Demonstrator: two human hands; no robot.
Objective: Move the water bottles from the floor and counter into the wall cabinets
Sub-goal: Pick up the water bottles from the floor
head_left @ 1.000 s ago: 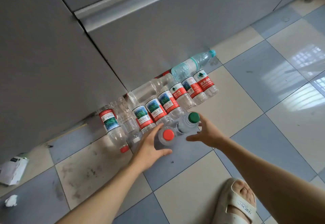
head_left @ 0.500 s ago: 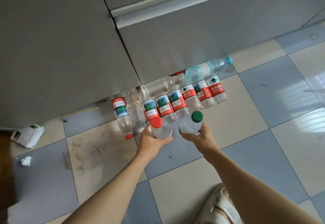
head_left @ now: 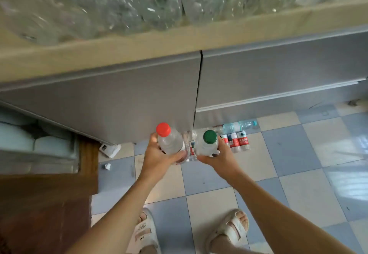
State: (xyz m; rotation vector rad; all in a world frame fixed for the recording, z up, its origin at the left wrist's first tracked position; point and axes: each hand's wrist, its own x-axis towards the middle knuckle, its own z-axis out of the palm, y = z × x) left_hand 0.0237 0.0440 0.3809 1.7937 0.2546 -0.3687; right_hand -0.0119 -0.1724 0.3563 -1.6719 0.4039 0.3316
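Note:
My left hand [head_left: 159, 155] grips a clear bottle with a red cap [head_left: 169, 140], held upright above the floor. Close beside it, my right hand [head_left: 221, 159] grips a clear bottle with a green cap [head_left: 207, 144]. Below and behind them, a row of red-labelled bottles [head_left: 238, 141] lies on the tiled floor against the base cabinet, partly hidden by my hands. A pale blue-capped bottle [head_left: 239, 125] lies across the row's far side. Several clear bottles [head_left: 127, 8] crowd the beige counter [head_left: 151, 46] at the top, blurred.
Grey base cabinet doors [head_left: 119, 102] stand under the counter. A brown wooden surface [head_left: 43, 204] and an open compartment with pale containers [head_left: 23, 140] sit at left. A white box [head_left: 109, 149] and crumpled paper [head_left: 107, 166] lie on the floor. My sandalled feet [head_left: 145, 231] stand below.
Both hands took a bottle each from the floor and raised them. The view rose a long way, so the counter with its bottles came into sight and the floor row dropped far below.

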